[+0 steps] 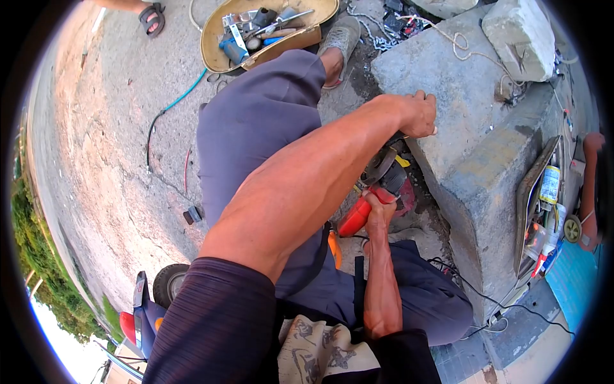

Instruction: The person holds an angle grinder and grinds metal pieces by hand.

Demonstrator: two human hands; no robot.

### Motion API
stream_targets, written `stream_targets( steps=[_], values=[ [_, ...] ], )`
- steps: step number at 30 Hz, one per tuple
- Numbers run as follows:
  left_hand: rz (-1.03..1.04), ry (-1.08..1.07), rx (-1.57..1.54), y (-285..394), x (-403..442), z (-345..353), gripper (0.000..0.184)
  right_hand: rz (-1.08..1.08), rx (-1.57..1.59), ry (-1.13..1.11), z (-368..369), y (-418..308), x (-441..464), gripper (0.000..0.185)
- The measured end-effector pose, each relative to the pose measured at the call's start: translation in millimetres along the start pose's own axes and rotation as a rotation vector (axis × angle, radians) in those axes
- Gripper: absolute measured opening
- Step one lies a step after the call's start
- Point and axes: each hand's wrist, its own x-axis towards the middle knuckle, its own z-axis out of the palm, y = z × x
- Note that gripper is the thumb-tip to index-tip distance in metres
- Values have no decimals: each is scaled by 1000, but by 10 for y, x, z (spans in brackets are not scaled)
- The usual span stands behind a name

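Observation:
My left hand [417, 115] reaches across from the left, beside the concrete block [441, 70]. Its fingers are curled closed, and a dark piece shows just under it, too hidden to name. Below it, my right hand [380, 206] is wrapped round a red angle grinder [355, 216]. The grinder's round disc and guard [384, 168] lie between my two hands, partly covered by my left forearm. A small yellow piece [402, 160] shows beside the disc. Whether the disc touches anything cannot be seen.
A tan tool case [210, 48] with hand tools lies at the top. A smaller stone block [521, 38] sits on the concrete. Cables [505, 306] run at the right, near a tray [526, 205] with a spray can [549, 185]. Another person's sandaled foot [152, 19] shows at top left.

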Motion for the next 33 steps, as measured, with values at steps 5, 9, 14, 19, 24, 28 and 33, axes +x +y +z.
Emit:
stream_targets(
  steps=[5, 9, 14, 19, 24, 28, 33],
  values=[
    [6, 5, -6, -8, 6, 4, 71, -10, -14, -5, 24, -47, -18, 16],
    [11, 6, -14, -12, 7, 5, 72, -31, -1, -13, 59, -94, -39, 16],
    [3, 3, -12, 4, -3, -8, 73, -40, 15, -20, 47, -42, -28, 18],
    [-1, 7, -14, 9, 2, 1, 73, -52, 25, -15, 31, 21, -23, 20],
    [-13, 11, -8, 21, 0, 6, 75, -48, 45, -6, 32, 46, -26, 20],
    [-13, 18, -5, 16, 14, 19, 74, -58, 8, -9, 20, 78, -36, 17],
    [0, 30, -2, -6, 39, 48, 72, -41, -29, -10, 13, 85, -56, 15]
  ],
)
